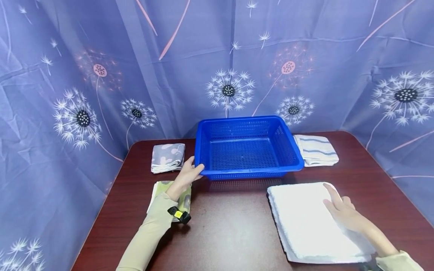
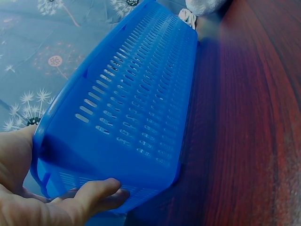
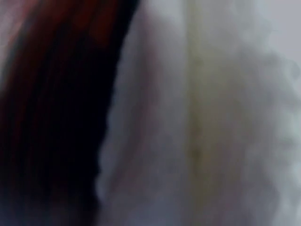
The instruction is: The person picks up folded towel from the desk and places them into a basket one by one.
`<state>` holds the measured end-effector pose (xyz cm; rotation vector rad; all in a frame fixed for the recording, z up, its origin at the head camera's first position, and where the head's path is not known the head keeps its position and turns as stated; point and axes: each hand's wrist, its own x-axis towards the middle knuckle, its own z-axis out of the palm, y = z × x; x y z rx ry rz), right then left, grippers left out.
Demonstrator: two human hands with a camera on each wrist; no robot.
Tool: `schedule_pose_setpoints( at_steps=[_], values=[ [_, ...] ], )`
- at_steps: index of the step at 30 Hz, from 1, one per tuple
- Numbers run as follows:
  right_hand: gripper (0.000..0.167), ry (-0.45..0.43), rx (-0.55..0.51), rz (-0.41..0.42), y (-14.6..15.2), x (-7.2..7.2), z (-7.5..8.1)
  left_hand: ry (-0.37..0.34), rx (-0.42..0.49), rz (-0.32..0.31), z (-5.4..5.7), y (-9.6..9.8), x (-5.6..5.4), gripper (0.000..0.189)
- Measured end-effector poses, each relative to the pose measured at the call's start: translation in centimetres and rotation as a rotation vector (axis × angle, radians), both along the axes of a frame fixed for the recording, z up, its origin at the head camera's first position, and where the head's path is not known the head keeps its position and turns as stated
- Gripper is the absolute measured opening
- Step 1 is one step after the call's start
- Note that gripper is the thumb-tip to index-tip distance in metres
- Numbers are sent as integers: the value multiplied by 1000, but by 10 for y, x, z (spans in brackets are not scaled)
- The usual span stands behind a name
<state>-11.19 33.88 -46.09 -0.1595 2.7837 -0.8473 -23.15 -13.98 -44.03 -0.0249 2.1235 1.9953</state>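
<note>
A blue plastic basket (image 1: 242, 154) with slotted walls stands at the back of the table. My left hand (image 1: 190, 174) grips its front left corner; in the left wrist view, fingers (image 2: 99, 190) of that hand lie against the basket's outer wall (image 2: 131, 103). At the right, my right hand (image 1: 346, 212) rests on a thick folded white towel (image 1: 305, 218), its index finger stretched out along the top. The right wrist view is blurred, with the pale towel (image 3: 150, 117) filling much of it.
A grey and pink folded cloth (image 1: 167, 156) lies left of the basket. Below it, a green patterned cloth (image 1: 164, 186) is partly hidden by the left forearm. Right of the basket lies a white cloth with blue stripes (image 1: 317, 150). A patterned curtain (image 1: 183, 82) hangs behind the dark red table (image 1: 118, 222).
</note>
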Motion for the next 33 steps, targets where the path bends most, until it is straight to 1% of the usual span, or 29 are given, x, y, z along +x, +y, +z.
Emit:
schedule_pose_setpoints(
  at_steps=[13, 26, 33],
  values=[
    [61, 1, 5, -1, -16, 2, 0, 2, 19, -13, -1, 0, -2, 52],
    [61, 5, 12, -18, -23, 4, -1, 4, 16, -16, 1, 0, -1, 50],
    [62, -9, -30, -17, -26, 3, 0, 7, 15, -15, 0, 0, -1, 52]
  ],
)
